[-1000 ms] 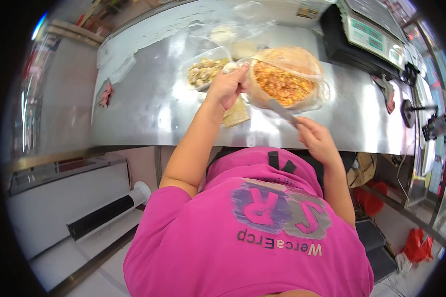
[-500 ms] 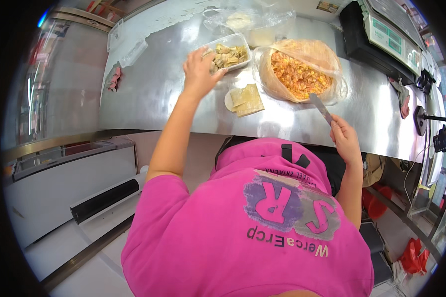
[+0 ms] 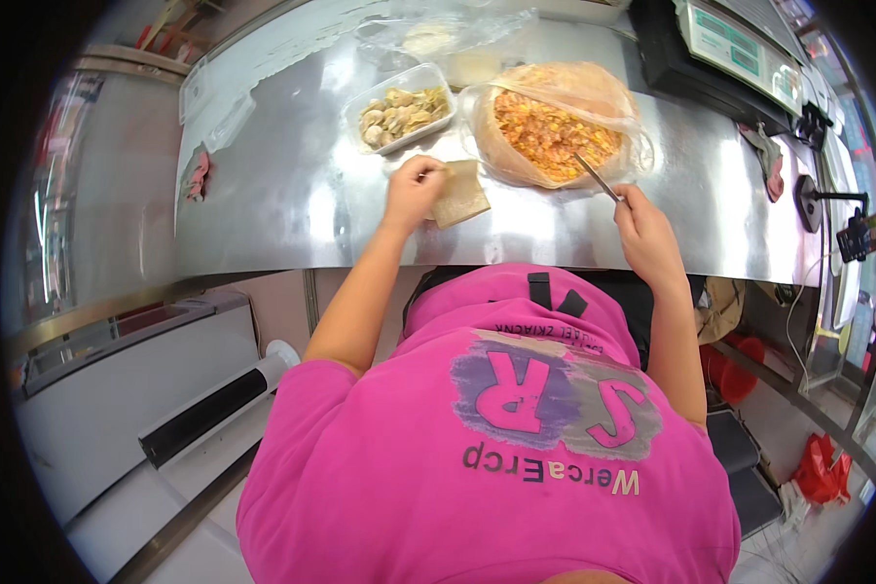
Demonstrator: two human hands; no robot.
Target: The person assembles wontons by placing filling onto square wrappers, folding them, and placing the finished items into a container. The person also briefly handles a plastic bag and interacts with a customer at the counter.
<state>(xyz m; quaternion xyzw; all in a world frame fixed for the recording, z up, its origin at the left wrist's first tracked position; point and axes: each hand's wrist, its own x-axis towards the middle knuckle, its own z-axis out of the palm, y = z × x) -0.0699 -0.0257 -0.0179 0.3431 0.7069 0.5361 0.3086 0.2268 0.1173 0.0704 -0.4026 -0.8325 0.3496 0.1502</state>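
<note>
My left hand [image 3: 416, 192] is pinched at the left edge of a small stack of square, pale yellow dough wrappers [image 3: 462, 198] on the metal table; its fingertips seem to grip a wrapper's edge. In my right hand [image 3: 645, 226] is a flat metal spatula [image 3: 596, 176]. The spatula's tip reaches into orange-yellow chopped filling [image 3: 552, 136] inside a clear plastic bag [image 3: 579, 78]. Beyond my left hand stands a clear plastic tub [image 3: 438, 127] holding several folded dumplings [image 3: 397, 115].
Another clear bag [image 3: 472, 37] lies at the back of the metal table [image 3: 282, 209]. A scale [image 3: 730, 49] stands at the back right. Pink cloths [image 3: 198, 177] lie at the left. A phone [image 3: 861, 237] on a stand is at the far right.
My left hand has left the tub and come nearer, down to the wrappers. My right hand has moved the spatula farther into the filling. The whole view has shifted slightly.
</note>
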